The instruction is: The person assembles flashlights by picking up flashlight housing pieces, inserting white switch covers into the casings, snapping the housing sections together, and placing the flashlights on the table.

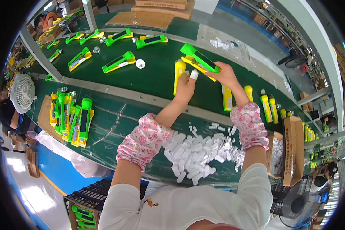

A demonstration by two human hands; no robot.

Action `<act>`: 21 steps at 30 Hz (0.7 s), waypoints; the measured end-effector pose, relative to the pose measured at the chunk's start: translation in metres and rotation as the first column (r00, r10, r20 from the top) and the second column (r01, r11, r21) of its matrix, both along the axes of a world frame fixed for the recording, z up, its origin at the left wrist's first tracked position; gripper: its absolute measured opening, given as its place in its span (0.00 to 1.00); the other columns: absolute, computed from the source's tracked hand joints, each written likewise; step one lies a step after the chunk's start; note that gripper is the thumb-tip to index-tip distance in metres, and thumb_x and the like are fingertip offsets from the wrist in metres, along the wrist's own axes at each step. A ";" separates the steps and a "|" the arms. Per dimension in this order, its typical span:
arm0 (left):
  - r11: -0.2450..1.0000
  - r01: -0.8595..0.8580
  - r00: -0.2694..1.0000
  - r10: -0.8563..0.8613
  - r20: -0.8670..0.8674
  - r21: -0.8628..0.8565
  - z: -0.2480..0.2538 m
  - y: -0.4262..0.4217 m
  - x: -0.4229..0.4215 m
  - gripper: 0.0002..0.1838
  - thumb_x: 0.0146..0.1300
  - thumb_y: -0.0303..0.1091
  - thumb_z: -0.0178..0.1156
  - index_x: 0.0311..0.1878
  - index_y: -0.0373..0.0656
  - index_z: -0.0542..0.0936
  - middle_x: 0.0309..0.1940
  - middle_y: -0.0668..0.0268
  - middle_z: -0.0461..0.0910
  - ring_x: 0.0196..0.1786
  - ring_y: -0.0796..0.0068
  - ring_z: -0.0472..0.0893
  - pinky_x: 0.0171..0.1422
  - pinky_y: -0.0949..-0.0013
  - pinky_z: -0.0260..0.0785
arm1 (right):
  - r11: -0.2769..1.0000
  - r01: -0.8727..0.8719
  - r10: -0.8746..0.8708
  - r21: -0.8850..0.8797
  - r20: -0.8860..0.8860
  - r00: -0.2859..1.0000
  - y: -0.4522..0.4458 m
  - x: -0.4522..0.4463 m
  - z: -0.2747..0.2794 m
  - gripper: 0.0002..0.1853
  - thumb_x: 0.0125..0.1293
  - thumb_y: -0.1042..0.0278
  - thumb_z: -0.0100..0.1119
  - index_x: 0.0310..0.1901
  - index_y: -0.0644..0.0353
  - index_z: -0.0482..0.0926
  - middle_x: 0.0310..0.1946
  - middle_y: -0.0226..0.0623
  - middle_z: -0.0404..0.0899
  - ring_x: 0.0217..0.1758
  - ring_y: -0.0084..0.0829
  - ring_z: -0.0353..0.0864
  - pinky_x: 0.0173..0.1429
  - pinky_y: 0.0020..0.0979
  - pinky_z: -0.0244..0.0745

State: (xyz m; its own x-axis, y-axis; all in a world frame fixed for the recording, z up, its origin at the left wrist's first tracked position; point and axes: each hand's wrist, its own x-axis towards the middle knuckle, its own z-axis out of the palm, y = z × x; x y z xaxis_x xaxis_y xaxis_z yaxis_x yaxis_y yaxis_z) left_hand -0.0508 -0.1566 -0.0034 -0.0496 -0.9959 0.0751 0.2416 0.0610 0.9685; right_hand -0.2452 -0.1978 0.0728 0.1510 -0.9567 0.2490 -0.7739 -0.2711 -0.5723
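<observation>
Right hand (225, 74) holds green casing (201, 58) between belt rails (138, 94)

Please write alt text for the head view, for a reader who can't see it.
The right hand holds a green-and-yellow flashlight-shaped casing over a green work surface, while the left hand touches a yellow casing part. Closer to the body lies a pile of whitish plastic pieces, with grouped green-and-yellow casings to the left.
</observation>
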 end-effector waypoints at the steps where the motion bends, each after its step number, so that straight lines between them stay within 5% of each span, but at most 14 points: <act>1: 0.991 0.071 0.996 -0.064 -0.070 0.110 -0.014 0.004 -0.007 0.32 0.73 0.58 0.53 0.66 0.40 0.68 0.61 0.59 0.72 0.61 0.61 0.74 0.66 0.60 0.65 | 0.999 -0.011 0.013 -0.035 0.038 0.999 0.031 0.010 0.003 0.28 0.49 0.54 0.79 0.48 0.63 0.83 0.36 0.43 0.84 0.37 0.37 0.83 0.42 0.34 0.77; 3: 0.940 0.216 0.738 0.019 -0.674 0.264 0.042 0.062 -0.007 0.29 0.73 0.51 0.56 0.59 0.31 0.70 0.47 0.59 0.78 0.54 0.64 0.78 0.58 0.65 0.69 | 0.995 0.000 0.005 -0.099 0.055 0.998 0.094 0.032 0.002 0.29 0.50 0.55 0.80 0.50 0.64 0.82 0.35 0.41 0.84 0.34 0.32 0.83 0.39 0.30 0.77; 4: 0.985 0.132 0.869 -0.061 -0.492 0.110 0.005 0.059 -0.010 0.27 0.75 0.51 0.52 0.59 0.33 0.69 0.48 0.60 0.78 0.53 0.65 0.79 0.57 0.64 0.70 | 0.990 0.020 -0.015 -0.140 0.041 0.999 0.123 0.048 0.000 0.30 0.50 0.56 0.80 0.51 0.65 0.81 0.37 0.41 0.84 0.35 0.32 0.83 0.39 0.30 0.77; 6: 0.960 0.270 0.638 -0.121 -0.760 0.074 -0.007 0.078 -0.005 0.20 0.78 0.46 0.47 0.59 0.39 0.70 0.48 0.60 0.78 0.50 0.63 0.81 0.56 0.58 0.73 | 0.975 -0.009 0.026 -0.222 0.072 0.997 0.166 0.059 -0.016 0.30 0.52 0.59 0.79 0.54 0.66 0.80 0.42 0.41 0.83 0.37 0.33 0.83 0.40 0.30 0.78; 7: 0.955 0.267 0.698 -0.098 -0.710 0.130 -0.002 0.092 0.004 0.20 0.79 0.48 0.45 0.60 0.41 0.70 0.51 0.57 0.79 0.56 0.60 0.80 0.64 0.53 0.72 | 0.963 -0.057 0.090 -0.263 0.115 0.989 0.184 0.061 -0.020 0.29 0.54 0.62 0.78 0.55 0.65 0.79 0.46 0.42 0.82 0.38 0.34 0.83 0.40 0.31 0.78; 8: 0.946 0.315 0.677 -0.166 -0.717 0.079 -0.002 0.101 0.013 0.21 0.78 0.47 0.46 0.61 0.41 0.69 0.53 0.56 0.79 0.57 0.58 0.80 0.64 0.50 0.72 | 0.982 -0.133 0.176 -0.134 0.400 0.900 0.204 0.057 -0.015 0.22 0.57 0.69 0.73 0.54 0.62 0.80 0.49 0.42 0.78 0.41 0.36 0.82 0.40 0.32 0.79; 11: 0.948 0.313 0.654 -0.172 -0.737 0.057 -0.002 0.112 0.032 0.23 0.76 0.47 0.51 0.66 0.42 0.68 0.56 0.52 0.78 0.59 0.54 0.80 0.66 0.44 0.72 | 0.978 -0.074 0.076 -0.193 0.006 0.997 0.236 -0.002 -0.035 0.18 0.56 0.68 0.72 0.48 0.59 0.82 0.45 0.42 0.76 0.43 0.44 0.80 0.44 0.39 0.77; 12: 0.948 0.312 0.656 -0.166 -0.736 0.064 -0.001 0.113 0.034 0.23 0.75 0.46 0.52 0.66 0.43 0.68 0.56 0.52 0.79 0.60 0.54 0.80 0.66 0.44 0.72 | 0.986 -0.156 0.156 -0.053 -0.010 0.988 0.243 -0.018 -0.051 0.14 0.56 0.69 0.70 0.45 0.58 0.83 0.43 0.40 0.75 0.45 0.42 0.78 0.49 0.39 0.75; 16: 0.916 0.387 0.631 -0.177 -0.755 0.108 -0.005 0.120 0.037 0.24 0.73 0.45 0.54 0.66 0.43 0.68 0.56 0.52 0.79 0.60 0.54 0.80 0.66 0.45 0.72 | 0.978 -0.204 0.209 0.047 -0.209 0.955 0.265 -0.006 -0.081 0.11 0.53 0.68 0.72 0.39 0.56 0.84 0.41 0.39 0.75 0.52 0.43 0.72 0.54 0.40 0.71; 19: 0.888 0.450 0.563 -0.202 -0.801 0.092 -0.012 0.124 0.037 0.25 0.72 0.45 0.55 0.66 0.43 0.68 0.57 0.51 0.78 0.60 0.53 0.80 0.66 0.48 0.73 | 0.985 -0.136 0.151 0.105 -0.143 0.978 0.266 -0.006 -0.085 0.10 0.53 0.68 0.72 0.36 0.57 0.83 0.41 0.38 0.75 0.52 0.42 0.73 0.55 0.39 0.71; 21: 0.881 0.464 0.570 -0.219 -0.792 0.090 -0.017 0.125 0.039 0.26 0.71 0.45 0.57 0.66 0.42 0.68 0.57 0.50 0.78 0.59 0.53 0.80 0.66 0.48 0.73 | 0.973 -0.152 0.143 0.172 0.066 0.988 0.267 -0.010 -0.074 0.10 0.56 0.68 0.71 0.37 0.59 0.81 0.39 0.37 0.77 0.48 0.39 0.76 0.52 0.36 0.72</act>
State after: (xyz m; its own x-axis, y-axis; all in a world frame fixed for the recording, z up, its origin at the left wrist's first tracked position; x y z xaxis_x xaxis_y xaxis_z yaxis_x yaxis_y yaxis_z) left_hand -0.0117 -0.0314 -0.0203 -0.4392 -0.8984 -0.0049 0.8229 -0.4045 0.3990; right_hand -0.2553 0.0693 -0.0010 0.2847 -0.9544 0.0900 -0.7004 -0.2712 -0.6602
